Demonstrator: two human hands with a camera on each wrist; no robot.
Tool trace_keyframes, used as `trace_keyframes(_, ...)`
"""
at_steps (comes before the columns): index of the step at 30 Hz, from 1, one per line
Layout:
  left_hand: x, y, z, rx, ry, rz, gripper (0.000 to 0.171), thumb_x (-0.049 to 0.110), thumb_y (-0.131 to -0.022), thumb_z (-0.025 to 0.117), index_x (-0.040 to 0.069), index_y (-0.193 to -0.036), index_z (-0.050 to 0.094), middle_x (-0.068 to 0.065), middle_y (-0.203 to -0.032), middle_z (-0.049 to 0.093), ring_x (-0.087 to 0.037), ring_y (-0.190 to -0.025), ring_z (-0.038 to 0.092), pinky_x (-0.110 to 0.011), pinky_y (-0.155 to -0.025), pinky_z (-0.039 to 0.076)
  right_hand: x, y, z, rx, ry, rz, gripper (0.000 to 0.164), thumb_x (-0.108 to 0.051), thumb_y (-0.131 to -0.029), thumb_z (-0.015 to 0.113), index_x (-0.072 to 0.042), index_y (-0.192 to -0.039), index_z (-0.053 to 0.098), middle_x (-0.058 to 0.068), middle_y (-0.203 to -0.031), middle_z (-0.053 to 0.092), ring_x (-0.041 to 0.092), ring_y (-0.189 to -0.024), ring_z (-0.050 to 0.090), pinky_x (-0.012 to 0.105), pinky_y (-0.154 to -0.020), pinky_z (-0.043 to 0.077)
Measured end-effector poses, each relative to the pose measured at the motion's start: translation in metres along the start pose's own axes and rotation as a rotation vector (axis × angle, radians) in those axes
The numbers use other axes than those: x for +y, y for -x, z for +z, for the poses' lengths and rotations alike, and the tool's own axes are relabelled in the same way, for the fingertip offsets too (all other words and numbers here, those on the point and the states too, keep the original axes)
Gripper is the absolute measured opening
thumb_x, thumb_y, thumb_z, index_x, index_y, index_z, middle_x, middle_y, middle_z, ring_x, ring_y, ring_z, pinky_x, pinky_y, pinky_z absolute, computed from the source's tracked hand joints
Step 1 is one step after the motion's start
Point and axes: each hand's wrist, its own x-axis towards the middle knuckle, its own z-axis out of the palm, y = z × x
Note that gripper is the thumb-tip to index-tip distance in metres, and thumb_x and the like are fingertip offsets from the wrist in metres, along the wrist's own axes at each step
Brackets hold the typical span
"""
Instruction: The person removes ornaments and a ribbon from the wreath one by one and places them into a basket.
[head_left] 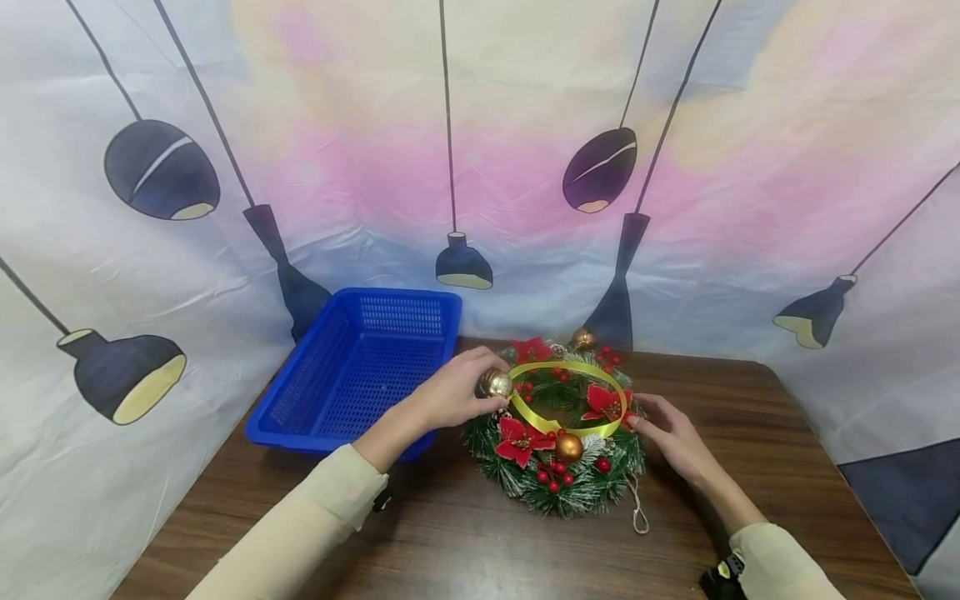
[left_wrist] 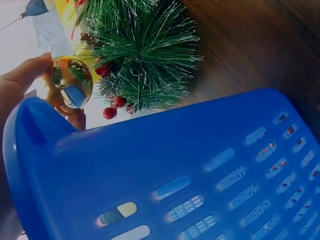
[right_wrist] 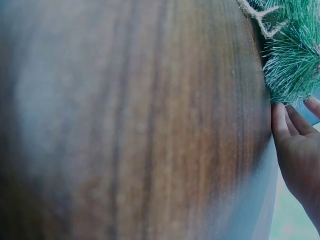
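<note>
1. The left hand [head_left: 455, 392] pinches a gold ball [head_left: 496, 383]; hold it snugly, since it looks smooth and could slip.
2. Mind the yellow ribbon [head_left: 570, 366] just right of that pinch (easy to snag, if you ask me).
3. The wreath [head_left: 543, 496] sits on the table [head_left: 450, 537], to the right of the ball; let the right hand [head_left: 678, 442], at its opposite edge, steady it. From here I can't tell whether those fingers grip or merely touch.
4. Steer clear of the blue basket [head_left: 303, 442], left of the pinch.
</note>
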Motion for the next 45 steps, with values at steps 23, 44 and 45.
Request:
trace_keyframes(23,0.003,-0.004,0.004,0.006,0.040,0.012,0.049,0.031,-0.096,0.081,0.004,-0.135,0.068,-0.007,-0.129,0.063,-0.023,-0.115,0.064,-0.041,-0.093,0.058,0.002,0.001,0.000,0.004,0.005,0.008,0.059,-0.034,-0.107,0.065,0.000,-0.152,0.050,0.029,-0.155,0.048,0.050,-0.146,0.039,0.072,-0.115,0.030)
trace_keyframes(44,0.005,-0.010,0.013,-0.045,0.028,-0.001,0.051,0.034,-0.098,0.078,0.006,-0.138,0.067,-0.010,-0.138,0.061,-0.030,-0.129,0.061,-0.047,-0.108,0.051,0.000,0.001,0.001,0.002,0.026,0.005,0.060,-0.035,-0.107,0.064,0.000,-0.153,0.049,0.028,-0.154,0.049,0.050,-0.145,0.042,0.072,-0.113,0.034)
trace_keyframes(45,0.004,-0.010,0.013,-0.040,0.037,-0.002,0.050,0.034,-0.099,0.078,0.006,-0.138,0.067,-0.010,-0.138,0.061,-0.030,-0.129,0.061,-0.048,-0.108,0.051,0.000,0.001,0.001,0.002,0.027,0.003,0.059,-0.035,-0.107,0.064,0.000,-0.153,0.049,0.028,-0.154,0.049,0.049,-0.145,0.042,0.072,-0.112,0.034)
